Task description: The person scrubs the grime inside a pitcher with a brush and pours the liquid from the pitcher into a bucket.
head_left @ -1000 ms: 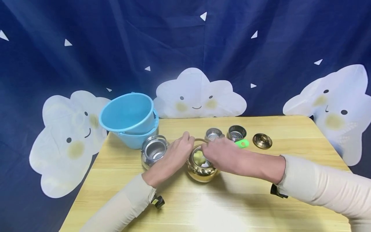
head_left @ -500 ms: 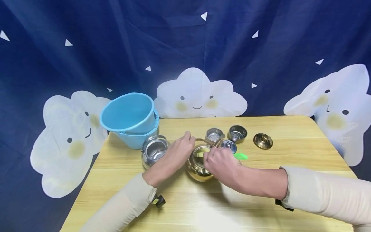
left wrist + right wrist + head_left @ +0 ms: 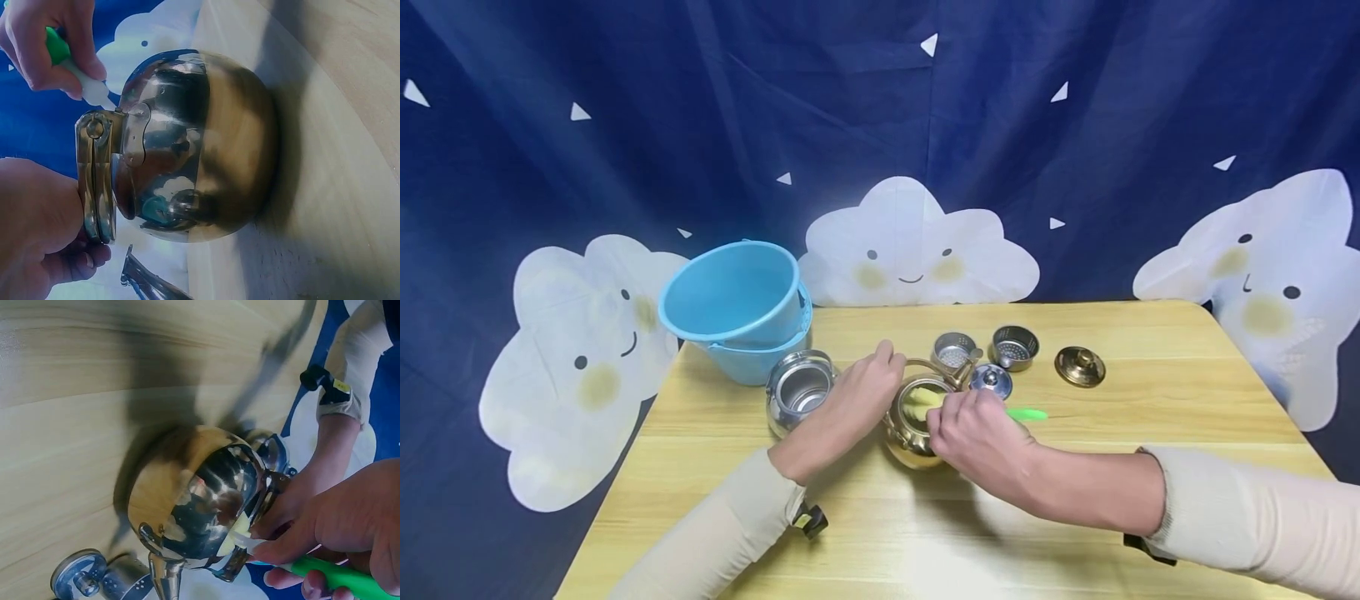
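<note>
A shiny gold teapot (image 3: 917,450), its top uncovered, stands upright on the table. My left hand (image 3: 859,390) grips its folded handle (image 3: 97,178), as the left wrist view shows from the side. In my right hand (image 3: 981,429) is a sponge brush with a green handle (image 3: 340,576), pinched near its pale neck. The brush's yellow sponge head (image 3: 921,402) is in the teapot's mouth, lying at a slant against the rim. How deep it reaches is partly hidden by my right hand. The spout points away, toward the back right.
A silver teapot (image 3: 777,404) without a lid is close to the left forearm. Behind it, two blue buckets (image 3: 730,292) are stacked. Two strainers (image 3: 955,346), a silver lid (image 3: 992,381) and a gold lid (image 3: 1080,367) lie beyond the right hand.
My right hand has moved nearer the body, tilting the brush lower; the silver lid behind it has come into view. The sponge head has turned within the teapot's mouth. My left hand has stayed put.
</note>
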Action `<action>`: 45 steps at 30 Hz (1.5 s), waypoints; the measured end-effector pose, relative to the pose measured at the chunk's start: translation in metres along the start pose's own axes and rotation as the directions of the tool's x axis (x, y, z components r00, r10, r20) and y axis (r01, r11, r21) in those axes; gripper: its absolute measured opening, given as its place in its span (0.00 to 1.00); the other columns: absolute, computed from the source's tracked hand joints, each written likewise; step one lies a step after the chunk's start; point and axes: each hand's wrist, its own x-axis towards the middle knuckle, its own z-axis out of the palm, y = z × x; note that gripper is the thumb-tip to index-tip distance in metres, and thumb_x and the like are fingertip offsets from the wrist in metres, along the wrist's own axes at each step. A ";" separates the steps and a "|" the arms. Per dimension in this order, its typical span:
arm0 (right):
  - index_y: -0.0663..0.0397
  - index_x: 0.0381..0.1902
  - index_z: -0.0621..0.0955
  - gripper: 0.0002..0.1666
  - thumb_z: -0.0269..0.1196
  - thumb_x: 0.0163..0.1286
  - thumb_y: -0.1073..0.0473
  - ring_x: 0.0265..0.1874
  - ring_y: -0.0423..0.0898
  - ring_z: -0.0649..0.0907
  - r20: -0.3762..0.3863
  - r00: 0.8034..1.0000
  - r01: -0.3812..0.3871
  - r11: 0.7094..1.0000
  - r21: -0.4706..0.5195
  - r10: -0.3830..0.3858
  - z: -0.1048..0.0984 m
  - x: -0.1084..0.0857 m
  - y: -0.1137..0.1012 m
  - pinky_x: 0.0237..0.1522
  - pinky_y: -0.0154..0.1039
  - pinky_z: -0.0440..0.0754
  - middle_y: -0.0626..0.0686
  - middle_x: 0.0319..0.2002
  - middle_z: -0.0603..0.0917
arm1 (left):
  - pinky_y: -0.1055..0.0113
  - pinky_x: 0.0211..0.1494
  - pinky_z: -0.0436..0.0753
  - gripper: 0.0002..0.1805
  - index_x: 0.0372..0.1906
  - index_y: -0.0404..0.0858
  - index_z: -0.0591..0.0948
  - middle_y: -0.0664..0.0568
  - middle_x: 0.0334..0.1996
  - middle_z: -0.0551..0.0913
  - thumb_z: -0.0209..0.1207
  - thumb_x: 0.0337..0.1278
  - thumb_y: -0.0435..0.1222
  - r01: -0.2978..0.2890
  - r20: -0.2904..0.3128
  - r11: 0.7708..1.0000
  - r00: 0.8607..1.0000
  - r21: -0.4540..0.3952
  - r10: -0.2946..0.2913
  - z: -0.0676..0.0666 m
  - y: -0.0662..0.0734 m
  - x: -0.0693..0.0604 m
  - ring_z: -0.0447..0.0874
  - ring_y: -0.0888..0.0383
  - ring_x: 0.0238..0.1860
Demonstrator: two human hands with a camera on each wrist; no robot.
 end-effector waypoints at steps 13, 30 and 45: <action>0.53 0.23 0.75 0.05 0.59 0.58 0.62 0.17 0.47 0.77 -0.151 0.988 -0.014 0.993 0.115 0.032 0.004 -0.012 0.012 0.16 0.34 0.73 0.54 0.22 0.82 | 0.79 0.22 0.78 0.09 0.48 0.29 0.82 0.48 0.35 0.76 0.54 0.70 0.23 0.002 0.020 1.000 1.000 -0.030 -0.002 -0.001 0.000 0.000 0.75 0.61 0.23; 0.56 0.20 0.71 0.23 0.35 0.72 0.74 0.19 0.48 0.73 -0.269 0.957 -0.043 0.969 0.243 0.110 0.010 -0.021 0.020 0.18 0.35 0.71 0.54 0.20 0.74 | 0.79 0.22 0.79 0.10 0.48 0.29 0.83 0.48 0.34 0.75 0.52 0.71 0.23 -0.002 0.010 0.999 1.000 -0.039 0.002 0.000 -0.001 -0.001 0.76 0.61 0.24; 0.61 0.24 0.73 0.23 0.35 0.72 0.78 0.21 0.51 0.73 -0.292 0.940 -0.063 0.931 0.359 0.176 0.007 -0.030 0.032 0.22 0.38 0.75 0.56 0.23 0.75 | 0.78 0.22 0.79 0.10 0.48 0.30 0.82 0.49 0.34 0.74 0.53 0.69 0.22 -0.006 0.020 0.999 1.000 -0.032 0.006 0.000 -0.001 0.000 0.75 0.61 0.23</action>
